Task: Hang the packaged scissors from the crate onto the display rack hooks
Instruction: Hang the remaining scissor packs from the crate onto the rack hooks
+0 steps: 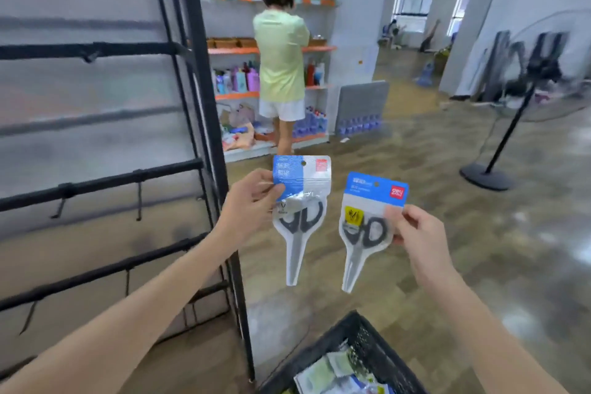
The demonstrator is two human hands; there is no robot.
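Head view: the left hand point(252, 201) pinches one scissors pack point(299, 217) by its blue header; the right hand point(415, 227) pinches a second pack point(367, 227) with a red logo, text unreadable. Both hang beside the display rack point(198, 105), above the black crate point(361, 342) holding more packets.

right scissors pack point(367, 227) | red corner tag: "deli" logo | other print unreadable

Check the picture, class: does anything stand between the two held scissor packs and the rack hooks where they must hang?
Nothing visible does. The left hand holds one scissor pack, the right hand another, both in open air right of the display rack; its hooks hang bare.
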